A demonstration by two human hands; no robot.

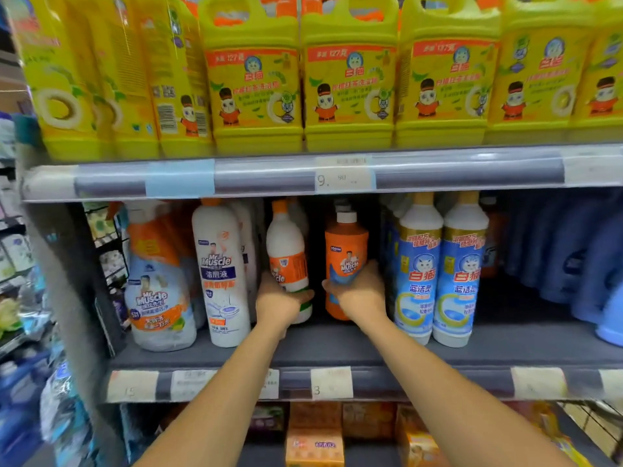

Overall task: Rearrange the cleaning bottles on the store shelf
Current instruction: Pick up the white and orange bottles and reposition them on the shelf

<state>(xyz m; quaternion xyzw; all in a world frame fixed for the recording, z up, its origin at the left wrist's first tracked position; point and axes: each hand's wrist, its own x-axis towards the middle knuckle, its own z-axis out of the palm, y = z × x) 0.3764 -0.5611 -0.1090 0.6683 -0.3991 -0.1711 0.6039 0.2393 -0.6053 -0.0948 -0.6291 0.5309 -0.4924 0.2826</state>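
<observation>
White Mr Muscle bottle (287,261) gripped low by left hand (279,303), orange Mr Muscle bottle (345,261) gripped low by right hand (360,294), both mid-shelf, set back. Bottles best kept upright, labels turned forward, neighbouring blue-label bottles (441,274) not knocked.

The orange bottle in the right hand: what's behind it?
Behind the orange bottle, held by the right hand, more caps show, so further bottles queue there. Their bodies are covered, and the shelf's back is too dark to see.
</observation>
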